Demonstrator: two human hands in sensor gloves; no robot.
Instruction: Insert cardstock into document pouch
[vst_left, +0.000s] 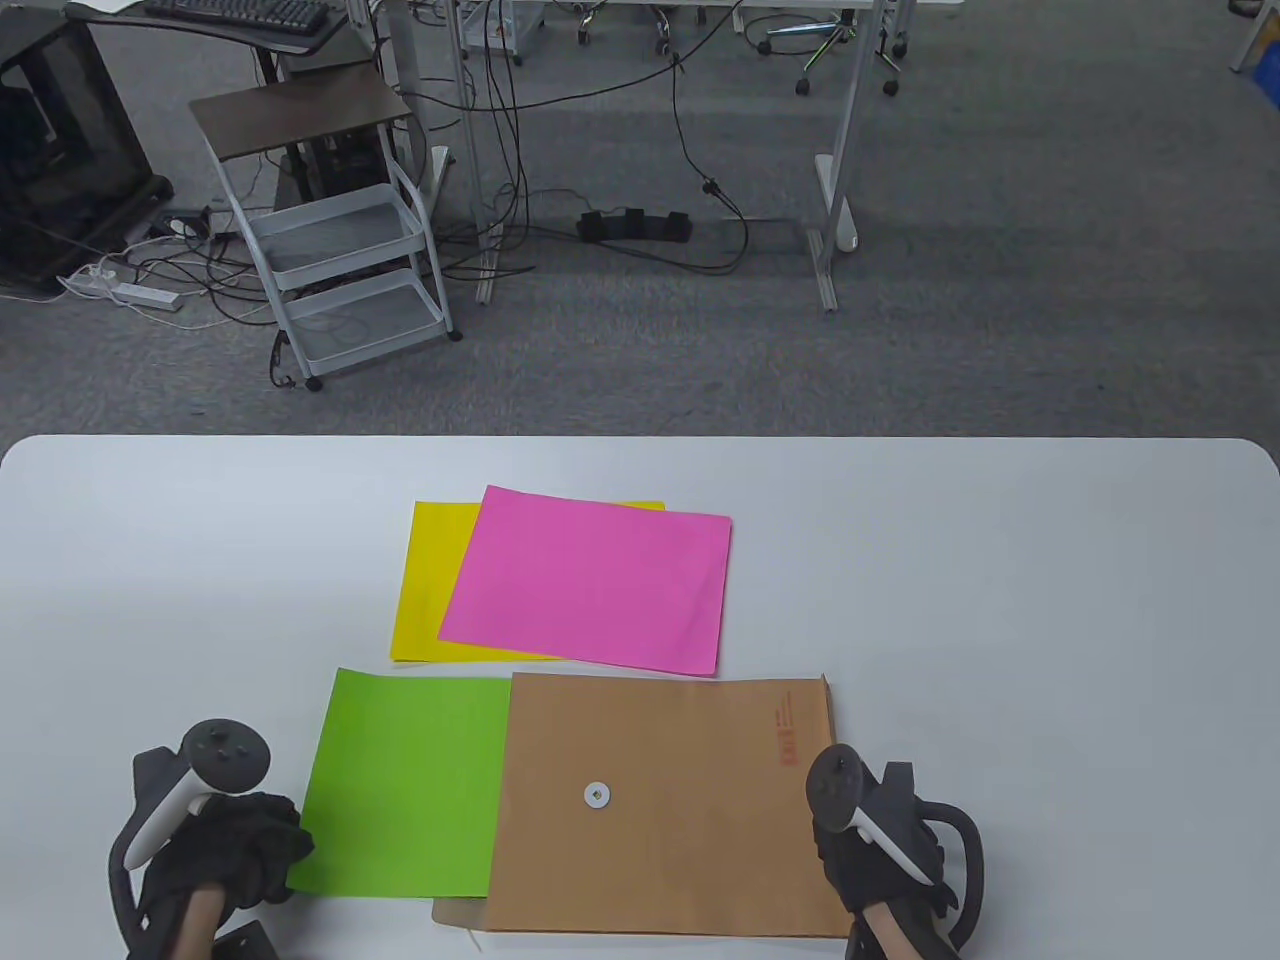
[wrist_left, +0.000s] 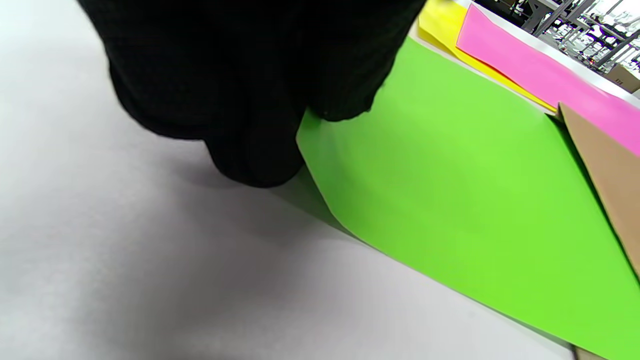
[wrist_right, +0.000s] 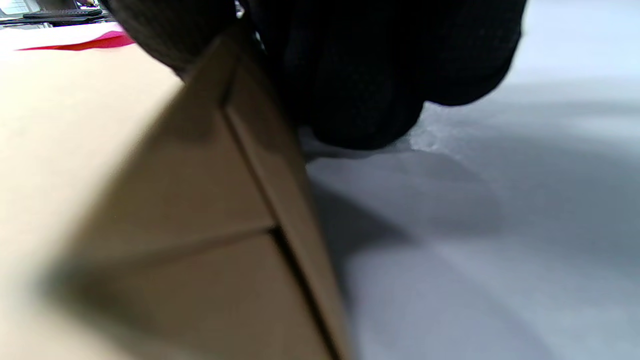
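A brown paper document pouch lies at the table's front, with a white button disc on its face. A green cardstock sheet sticks out to its left; the sheet's right part is hidden behind the pouch's left edge. My left hand pinches the green sheet's left edge, and the left wrist view shows gloved fingers curled at that edge of the green sheet. My right hand grips the pouch's right edge, which is lifted in the right wrist view.
A pink sheet lies over a yellow sheet just behind the pouch, mid-table. A flap of the pouch peeks out at the green sheet's near corner. The white table runs bare to the right and left.
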